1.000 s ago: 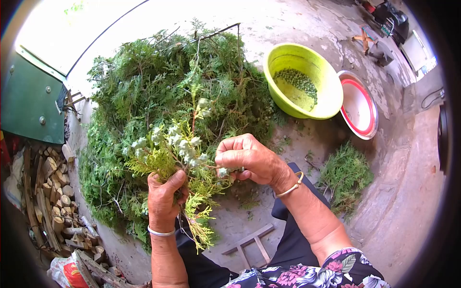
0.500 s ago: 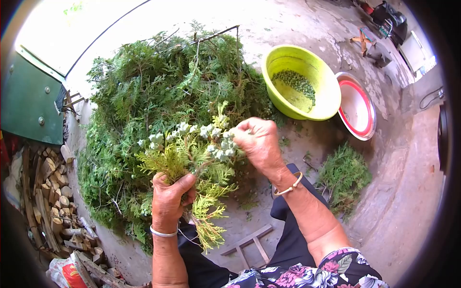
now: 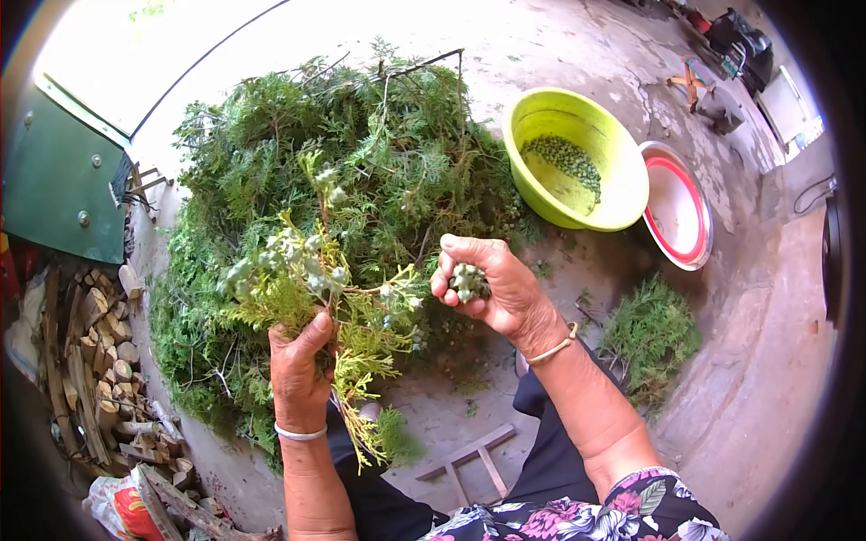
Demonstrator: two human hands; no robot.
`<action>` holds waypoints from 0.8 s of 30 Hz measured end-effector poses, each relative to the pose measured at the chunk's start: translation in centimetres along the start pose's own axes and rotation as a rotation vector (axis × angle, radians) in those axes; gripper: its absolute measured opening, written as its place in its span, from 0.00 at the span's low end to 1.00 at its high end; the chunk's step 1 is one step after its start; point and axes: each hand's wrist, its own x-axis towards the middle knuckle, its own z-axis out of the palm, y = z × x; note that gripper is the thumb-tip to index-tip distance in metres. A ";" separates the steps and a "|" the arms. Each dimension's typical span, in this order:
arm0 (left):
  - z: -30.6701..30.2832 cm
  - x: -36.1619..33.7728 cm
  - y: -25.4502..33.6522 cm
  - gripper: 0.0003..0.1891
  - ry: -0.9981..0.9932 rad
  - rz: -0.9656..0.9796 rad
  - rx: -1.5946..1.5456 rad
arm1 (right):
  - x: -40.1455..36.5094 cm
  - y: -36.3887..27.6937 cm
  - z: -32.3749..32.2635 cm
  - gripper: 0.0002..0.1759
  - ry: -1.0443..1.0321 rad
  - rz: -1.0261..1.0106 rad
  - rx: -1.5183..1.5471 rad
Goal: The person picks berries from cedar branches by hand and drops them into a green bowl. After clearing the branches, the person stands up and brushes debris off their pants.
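Worn grey concrete floor (image 3: 758, 352), patchy and stained, glare washing out the far end. Bottom left: crumpled white plastic bag with a red and yellow patch (image 3: 135, 514); any print on it too blurred to read.

Materials: big heap of feathery green conifer branches (image 3: 401, 185) directly on the floor, scaly flat foliage, bare twigs poking out. Smaller green conifer cutting (image 3: 649, 329) lies apart on the right. Left edge has rough split firewood (image 3: 104, 361), bark and pale cut ends, below a dark green panel with round bolt heads (image 3: 63, 185). Flat wooden frame (image 3: 469, 462) on the floor between the knees.

Containers: round yellow-green basin (image 3: 539, 191), steep walls, tilted toward camera, small green cones (image 3: 566, 155) in a band across the bottom. Just beside it, shallow white basin with a red ring (image 3: 669, 198), a few small specks inside.

Hands: left hand (image 3: 302, 371) is closed round the stem of a yellow-green conifer sprig (image 3: 365, 347), thumb on top; sprig sits over the heap's near edge, knobbly blue-green cones attached. Right hand (image 3: 501, 293) is palm up, fingers half curled, cradling a cluster of picked grey-green cones (image 3: 468, 282), clear of the sprig.
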 end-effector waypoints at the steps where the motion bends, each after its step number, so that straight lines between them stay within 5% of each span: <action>1: 0.1 0.1 -0.1 0.09 0.019 0.022 0.008 | -0.1 0.0 0.0 0.15 0.001 0.000 0.000; 8: 0.0 0.6 -0.6 0.09 0.024 -0.008 0.028 | -0.8 1.1 0.7 0.21 -0.014 0.071 -0.041; 24: 0.9 0.2 -0.4 0.07 0.009 -0.020 0.129 | -1.4 0.5 1.1 0.12 0.001 0.010 -0.012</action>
